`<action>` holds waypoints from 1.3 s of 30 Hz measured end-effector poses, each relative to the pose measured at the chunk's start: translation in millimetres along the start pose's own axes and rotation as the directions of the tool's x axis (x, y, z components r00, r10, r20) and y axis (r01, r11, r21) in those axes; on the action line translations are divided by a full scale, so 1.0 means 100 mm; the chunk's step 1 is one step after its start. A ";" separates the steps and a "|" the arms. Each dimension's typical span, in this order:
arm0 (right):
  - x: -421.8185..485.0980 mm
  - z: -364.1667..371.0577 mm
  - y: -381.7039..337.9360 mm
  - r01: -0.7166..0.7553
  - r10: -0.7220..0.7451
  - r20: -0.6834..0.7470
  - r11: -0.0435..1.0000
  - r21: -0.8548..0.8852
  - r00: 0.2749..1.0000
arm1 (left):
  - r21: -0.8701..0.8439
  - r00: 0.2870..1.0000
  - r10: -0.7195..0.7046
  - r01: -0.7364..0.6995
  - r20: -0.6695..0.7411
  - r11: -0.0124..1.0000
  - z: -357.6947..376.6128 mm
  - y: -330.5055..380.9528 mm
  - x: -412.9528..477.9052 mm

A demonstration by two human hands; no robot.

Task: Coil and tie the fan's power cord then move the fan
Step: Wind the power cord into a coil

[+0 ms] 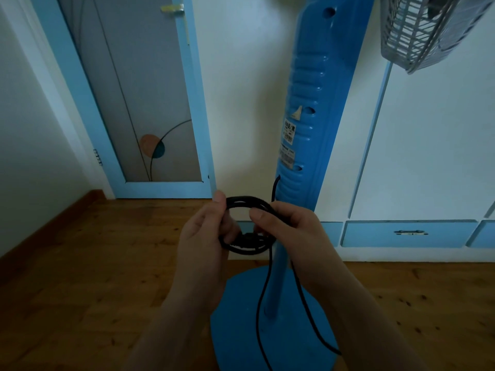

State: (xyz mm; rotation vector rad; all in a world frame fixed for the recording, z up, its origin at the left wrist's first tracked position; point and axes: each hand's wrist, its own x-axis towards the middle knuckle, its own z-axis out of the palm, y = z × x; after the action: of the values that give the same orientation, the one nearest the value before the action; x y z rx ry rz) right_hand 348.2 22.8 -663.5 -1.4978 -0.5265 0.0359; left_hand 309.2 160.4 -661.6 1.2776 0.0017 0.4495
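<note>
A blue pedestal fan (305,103) stands in front of me, its flat blue base (241,317) on the wooden floor and its grey grille (423,30) at the top right. The black power cord (245,200) is wound into a small coil held in front of the fan's pole. My left hand (203,236) grips the coil's left side, thumb on top. My right hand (289,226) pinches the coil's right side. The black plug sits at the coil's lower edge between my hands. Two loose strands of cord hang down over the base.
A blue-framed door (128,89) with a grey panel stands at the back left. White cabinets with blue trim and a blue drawer (407,234) line the wall at right. Wooden floor (93,277) spreads out to the left of the fan.
</note>
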 end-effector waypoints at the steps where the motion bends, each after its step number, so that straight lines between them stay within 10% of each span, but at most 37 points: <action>1: -0.01 0.00 0.00 -0.020 0.019 0.014 1.000 0.022 1.000 | -0.058 1.000 -0.010 0.009 -0.021 0.998 -0.01 -0.01 0.01; 7: -0.01 0.10 -0.03 -0.048 0.068 -0.056 0.952 0.301 0.996 | -0.251 0.999 -0.049 0.044 -0.013 0.967 0.14 -0.15 -0.09; 10: -0.01 0.03 -0.07 0.011 -0.002 -0.047 0.984 0.175 0.999 | -0.236 0.995 -0.089 0.096 0.040 0.967 0.10 -0.15 -0.08; 17: -0.03 -0.09 -0.07 0.045 0.000 0.203 0.976 -0.215 0.979 | 0.318 0.961 -0.122 0.039 0.247 0.947 -0.11 0.02 0.06; 29: -0.03 0.11 0.09 -0.045 0.047 -0.060 0.999 0.027 0.997 | -0.147 0.996 0.023 -0.036 -0.090 0.989 0.07 -0.10 -0.04; 39: -0.02 0.04 0.04 0.079 -0.088 -0.074 0.991 -0.110 0.993 | -0.183 0.992 -0.066 0.085 0.105 0.980 0.03 -0.35 -0.02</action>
State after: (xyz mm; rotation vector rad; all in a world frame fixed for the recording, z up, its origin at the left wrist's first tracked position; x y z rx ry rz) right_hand 345.8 25.6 -667.7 -1.5736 -0.5337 -0.1186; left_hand 319.3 149.1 -693.0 1.1097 -0.0734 0.3132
